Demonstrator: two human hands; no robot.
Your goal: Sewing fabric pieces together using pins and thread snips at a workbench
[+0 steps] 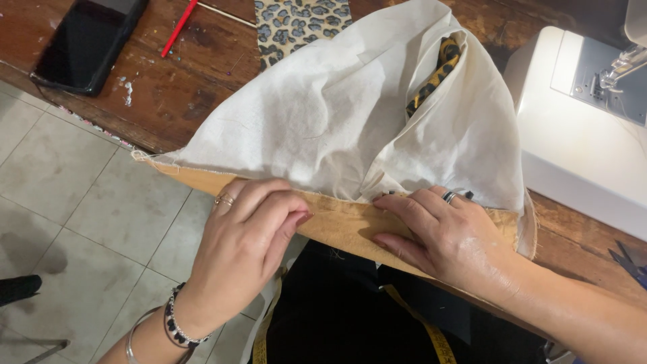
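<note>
Black phone [87, 42] top left; red pencil [178, 28] nr it; white sewing machine [579, 128] at rt.

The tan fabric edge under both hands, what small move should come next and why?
Probably slide the left hand further left along the tan fabric edge, pressing the fold flat. The right hand already pins the fold near the cream cloth, while the stretch towards the left corner looks unpressed and overhangs the wooden table.

Left hand [246, 232], right hand [445, 236] pressing tan fabric edge [337, 222]; cream cloth [337, 114] above.
</note>
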